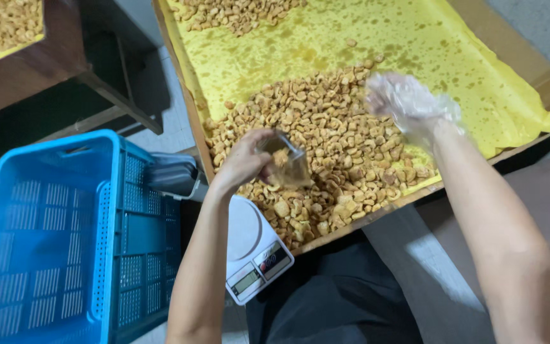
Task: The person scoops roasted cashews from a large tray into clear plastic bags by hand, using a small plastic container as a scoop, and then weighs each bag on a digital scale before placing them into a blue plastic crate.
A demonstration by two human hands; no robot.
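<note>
Your left hand [244, 160] is closed around a small clear plastic bag [286, 164] with a few golden-brown fried snack pieces inside, holding it just above the near edge of the heap of the same pieces [326, 140]. Your right hand [408, 105], in a thin clear plastic glove, hovers blurred over the far side of that heap; you cannot tell whether its fingers grip anything. The heap lies on oil-spotted yellow paper [415, 44] lining a wide shallow wooden tray [189, 108]; a second, smaller heap [237, 13] sits at the tray's far end. Below your left wrist stands a white digital kitchen scale [256, 251], partly under the tray's edge. To its left is a blue perforated plastic crate [65, 236], on a pale floor. Another wooden tray [7, 38] of pieces shows at top left.
</note>
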